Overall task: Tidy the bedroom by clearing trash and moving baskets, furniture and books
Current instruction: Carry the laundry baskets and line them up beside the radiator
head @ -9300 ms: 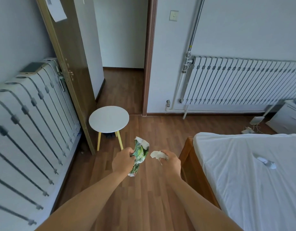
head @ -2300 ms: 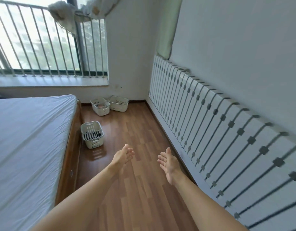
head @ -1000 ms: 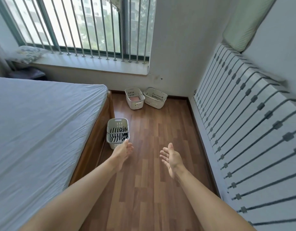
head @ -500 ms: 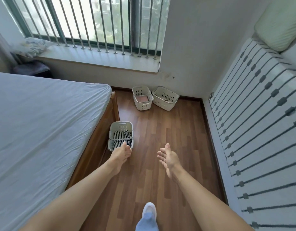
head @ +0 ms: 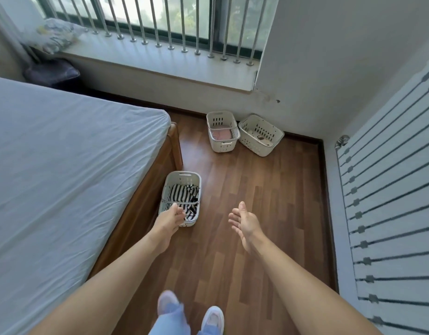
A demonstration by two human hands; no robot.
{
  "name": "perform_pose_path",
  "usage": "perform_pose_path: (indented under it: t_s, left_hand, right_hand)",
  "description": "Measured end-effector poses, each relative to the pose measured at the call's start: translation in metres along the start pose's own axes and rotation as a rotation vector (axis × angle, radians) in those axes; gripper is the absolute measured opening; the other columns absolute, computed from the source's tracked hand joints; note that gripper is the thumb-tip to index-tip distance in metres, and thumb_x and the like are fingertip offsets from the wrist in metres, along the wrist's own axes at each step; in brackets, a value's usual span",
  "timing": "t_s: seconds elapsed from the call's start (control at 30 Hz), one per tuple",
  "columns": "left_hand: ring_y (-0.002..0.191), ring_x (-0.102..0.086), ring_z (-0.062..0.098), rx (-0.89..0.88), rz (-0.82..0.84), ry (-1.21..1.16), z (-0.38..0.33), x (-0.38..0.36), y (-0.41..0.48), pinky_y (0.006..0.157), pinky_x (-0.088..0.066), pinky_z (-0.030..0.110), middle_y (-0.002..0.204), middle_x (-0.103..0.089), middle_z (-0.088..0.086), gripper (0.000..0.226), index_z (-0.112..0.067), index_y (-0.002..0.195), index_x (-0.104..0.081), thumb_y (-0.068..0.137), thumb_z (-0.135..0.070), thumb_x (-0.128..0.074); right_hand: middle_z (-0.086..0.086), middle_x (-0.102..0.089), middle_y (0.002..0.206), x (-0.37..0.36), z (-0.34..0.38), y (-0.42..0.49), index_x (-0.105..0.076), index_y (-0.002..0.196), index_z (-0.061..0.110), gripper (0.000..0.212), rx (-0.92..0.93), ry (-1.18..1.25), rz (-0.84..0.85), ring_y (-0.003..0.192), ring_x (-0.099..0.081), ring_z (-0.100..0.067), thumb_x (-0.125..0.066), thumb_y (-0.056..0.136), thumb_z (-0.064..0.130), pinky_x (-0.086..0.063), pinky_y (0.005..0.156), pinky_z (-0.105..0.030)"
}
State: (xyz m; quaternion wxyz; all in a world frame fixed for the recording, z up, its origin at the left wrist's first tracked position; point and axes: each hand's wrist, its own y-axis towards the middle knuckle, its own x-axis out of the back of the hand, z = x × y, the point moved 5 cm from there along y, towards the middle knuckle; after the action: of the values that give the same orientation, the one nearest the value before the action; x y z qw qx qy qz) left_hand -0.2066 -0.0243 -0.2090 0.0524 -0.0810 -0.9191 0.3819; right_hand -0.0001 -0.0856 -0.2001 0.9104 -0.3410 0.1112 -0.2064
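Left hand (head: 171, 220) is hovering loose-fingered over the near end of the striped-clothes basket (head: 194, 175), which is sitting on the floor (head: 269, 189) beside the bed (head: 63, 165). Right hand (head: 245, 222) is spreading flat. Both are holding nothing.

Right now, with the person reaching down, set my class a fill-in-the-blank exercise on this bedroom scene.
1. The wooden floor holds ____ white baskets in all.
2. The nearest basket, by the left hand, holds a black-and-white ____ cloth.
3. That basket stands beside the wooden frame of the ____.
4. The pink cloth lies in a far basket below the barred ____.

Missing words: three; striped; bed; window.
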Motion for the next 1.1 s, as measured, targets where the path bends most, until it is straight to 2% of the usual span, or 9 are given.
perform_pose_path:
  t_s: [0.4, 0.53, 0.73, 0.87, 0.93, 1.0, 1.03, 1.07, 1.1]
  left_hand:
    - [0.130, -0.045, 0.024, 0.137, -0.091, 0.015, -0.018, 0.048, 0.165, 0.113, -0.027, 0.036, 0.139, -0.050, 0.012, 0.050, -0.005, 0.139, -0.044, 0.105, -0.033, -0.022]
    - [0.130, -0.045, 0.024, 0.205, -0.114, 0.032, -0.010, 0.066, 0.236, 0.112, -0.027, 0.036, 0.138, -0.051, 0.013, 0.047, -0.005, 0.138, -0.045, 0.105, -0.031, -0.024]
    - [0.130, -0.045, 0.023, 0.282, -0.166, 0.063, 0.024, 0.088, 0.339, 0.111, -0.027, 0.035, 0.138, -0.052, 0.009, 0.045, -0.008, 0.138, -0.046, 0.104, -0.031, -0.028]
    - [0.133, -0.041, 0.020, 0.323, -0.195, 0.080, 0.058, 0.094, 0.401, 0.110, -0.026, 0.032, 0.142, -0.048, 0.005, 0.045, -0.010, 0.141, -0.042, 0.101, -0.029, -0.032]
    - [0.126, -0.047, 0.019, 0.328, -0.208, 0.079, 0.075, 0.095, 0.428, 0.099, -0.031, 0.026, 0.137, -0.051, 0.002, 0.040, -0.012, 0.135, -0.049, 0.100, -0.027, -0.034]
    - [0.100, -0.055, 0.011, 0.310, -0.231, 0.071, 0.092, 0.097, 0.453, 0.087, -0.036, 0.022, 0.117, -0.055, -0.004, 0.028, -0.017, 0.114, -0.059, 0.100, -0.023, -0.036]
    - [0.091, -0.055, 0.008, 0.312, -0.249, 0.063, 0.103, 0.100, 0.467, 0.086, -0.038, 0.024, 0.109, -0.056, -0.005, 0.024, -0.017, 0.108, -0.060, 0.099, -0.021, -0.038]
    - [0.090, -0.058, 0.009, 0.321, -0.255, 0.064, 0.113, 0.102, 0.480, 0.090, -0.042, 0.027, 0.106, -0.060, -0.006, 0.021, -0.016, 0.101, -0.060, 0.097, -0.021, -0.040]
    - [0.094, -0.062, 0.013, 0.325, -0.253, 0.060, 0.121, 0.105, 0.492, 0.096, -0.045, 0.033, 0.105, -0.066, -0.003, 0.025, -0.014, 0.102, -0.064, 0.095, -0.022, -0.042]
  right_hand:
    - [-0.021, -0.052, 0.135, -0.047, -0.002, 0.144, -0.044, 0.136, -0.005, 0.058, -0.155, -0.047, -0.061, 0.123, -0.052, -0.032, -0.032, 0.102, 0.040, -0.038, 0.108, -0.039]
    - [-0.021, -0.051, 0.136, -0.068, -0.014, 0.208, -0.042, 0.138, -0.004, 0.054, -0.196, -0.082, -0.074, 0.124, -0.052, -0.029, -0.035, 0.103, 0.036, -0.040, 0.102, -0.034]
    - [-0.019, -0.051, 0.137, -0.096, -0.057, 0.303, -0.040, 0.141, -0.004, 0.050, -0.250, -0.140, -0.071, 0.123, -0.053, -0.028, -0.036, 0.104, 0.029, -0.040, 0.102, -0.032]
    - [-0.015, -0.054, 0.134, -0.107, -0.102, 0.360, -0.044, 0.138, -0.002, 0.044, -0.291, -0.255, -0.053, 0.119, -0.055, -0.024, -0.037, 0.103, 0.025, -0.041, 0.105, -0.034]
    - [-0.017, -0.055, 0.134, -0.108, -0.127, 0.387, -0.047, 0.133, -0.006, 0.043, -0.321, -0.312, -0.047, 0.120, -0.055, -0.026, -0.038, 0.103, 0.023, -0.039, 0.109, -0.041]
    - [-0.020, -0.053, 0.136, -0.110, -0.150, 0.415, -0.046, 0.132, -0.008, 0.042, -0.336, -0.374, -0.028, 0.123, -0.053, -0.031, -0.038, 0.102, 0.021, -0.039, 0.109, -0.043]
    - [-0.016, -0.053, 0.137, -0.112, -0.164, 0.430, -0.046, 0.136, -0.003, 0.042, -0.341, -0.395, -0.012, 0.123, -0.053, -0.028, -0.039, 0.102, 0.021, -0.039, 0.109, -0.041]
    - [-0.012, -0.052, 0.139, -0.113, -0.175, 0.442, -0.045, 0.139, 0.002, 0.042, -0.338, -0.407, -0.005, 0.124, -0.052, -0.025, -0.040, 0.102, 0.022, -0.039, 0.109, -0.038]
    - [-0.010, -0.050, 0.141, -0.113, -0.184, 0.453, -0.044, 0.141, 0.006, 0.042, -0.336, -0.418, 0.000, 0.126, -0.050, -0.022, -0.042, 0.102, 0.022, -0.038, 0.110, -0.038]
